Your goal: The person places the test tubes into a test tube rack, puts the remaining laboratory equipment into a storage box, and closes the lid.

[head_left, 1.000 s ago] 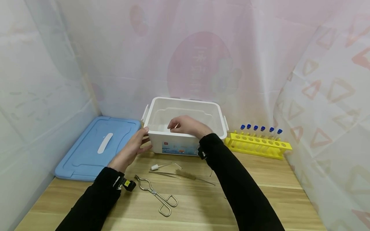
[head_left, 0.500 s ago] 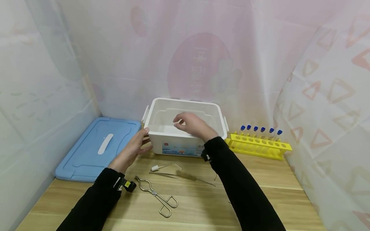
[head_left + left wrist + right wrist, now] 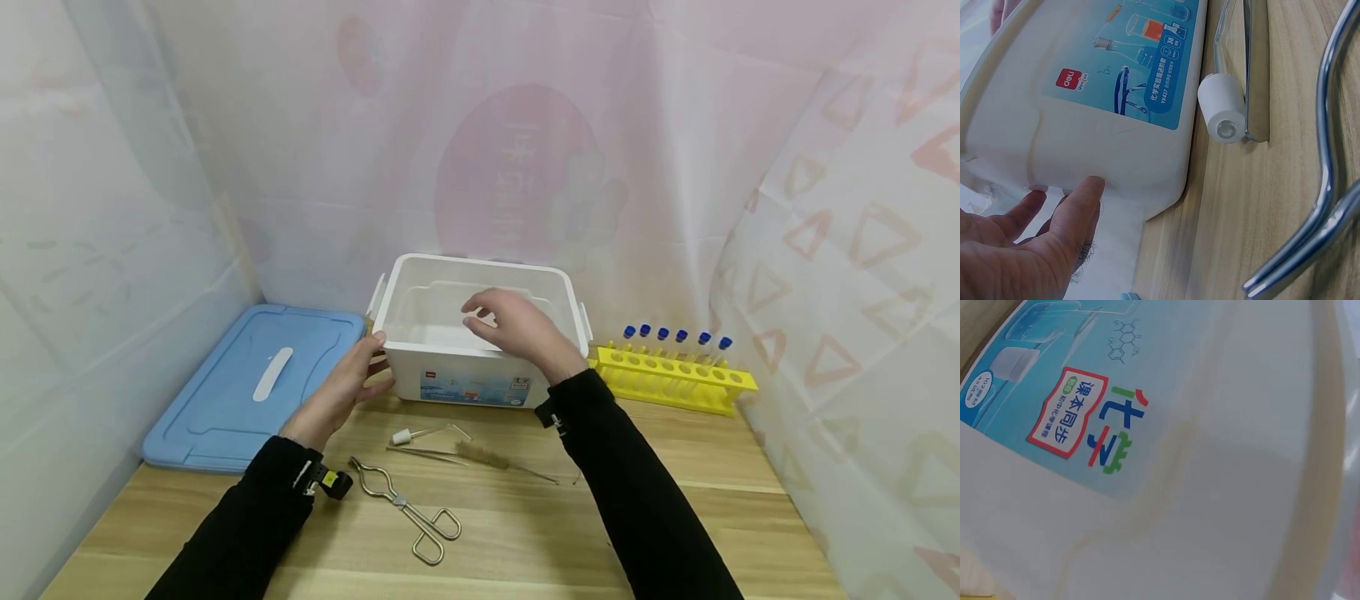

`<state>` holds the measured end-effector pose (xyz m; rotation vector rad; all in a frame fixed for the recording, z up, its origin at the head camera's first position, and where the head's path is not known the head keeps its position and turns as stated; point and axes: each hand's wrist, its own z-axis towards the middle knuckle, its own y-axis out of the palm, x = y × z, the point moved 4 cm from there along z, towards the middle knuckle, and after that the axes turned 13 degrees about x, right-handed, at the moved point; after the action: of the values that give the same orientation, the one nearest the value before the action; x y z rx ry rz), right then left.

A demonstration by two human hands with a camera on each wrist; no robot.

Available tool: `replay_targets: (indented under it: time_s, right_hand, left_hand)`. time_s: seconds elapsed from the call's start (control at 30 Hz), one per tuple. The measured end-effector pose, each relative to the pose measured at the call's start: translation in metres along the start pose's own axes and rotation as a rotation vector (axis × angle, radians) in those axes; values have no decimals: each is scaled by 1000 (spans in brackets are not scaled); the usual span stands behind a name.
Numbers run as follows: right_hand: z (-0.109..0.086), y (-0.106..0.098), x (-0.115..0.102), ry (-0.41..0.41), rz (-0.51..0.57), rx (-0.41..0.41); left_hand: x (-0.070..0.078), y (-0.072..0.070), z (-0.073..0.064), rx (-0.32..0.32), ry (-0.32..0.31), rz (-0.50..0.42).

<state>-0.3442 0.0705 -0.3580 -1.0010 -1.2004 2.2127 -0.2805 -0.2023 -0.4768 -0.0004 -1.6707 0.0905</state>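
Observation:
A white plastic storage box (image 3: pixel 397 372) with a blue printed label (image 3: pixel 1135 62) stands at the back of the table. My left hand (image 3: pixel 341 385) touches its front left corner, and the left wrist view shows the fingers fairly straight against the wall. Over the box's opening hovers my right hand (image 3: pixel 513 323), fingers loosely bent and a gap between thumb and forefinger, holding nothing visible. In front of the box lie a bent glass tube with a white stopper (image 3: pixel 1222 106), tweezers (image 3: pixel 1257 69), a bristle brush (image 3: pixel 483 455) and metal crucible tongs (image 3: pixel 401 502).
A blue lid (image 3: pixel 217 392) with a white handle lies to the box's left. On the right stands a yellow test tube rack (image 3: pixel 675 379) with several blue-capped tubes (image 3: pixel 682 336). Printed curtains (image 3: pixel 525 167) enclose the table at the back and sides.
My right hand has risen out of the box and shifted right, and its thumb and forefinger have spread apart. The left hand stays at the corner.

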Motion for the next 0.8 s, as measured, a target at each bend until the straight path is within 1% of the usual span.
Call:
replay_targets:
  time_s: [0.17, 0.33, 0.5, 0.63, 0.8]
  right_hand:
    - [-10, -3, -4, -19, -44, 43]
    - [-21, -4, -9, -27, -138, 86]
    - [-30, -6, -12, -59, -210, 136]
    - [-37, -8, -12, -89, -235, 164]
    - [-47, -10, -15, -111, -250, 177]
  left_hand:
    - [0, -1, 1, 1, -1, -1]
    - [0, -1, 2, 0, 0, -1]
    - [0, 0, 1, -1, 2, 2]
    - [0, 0, 1, 0, 2, 4]
    - [0, 0, 2, -2, 8, 5]
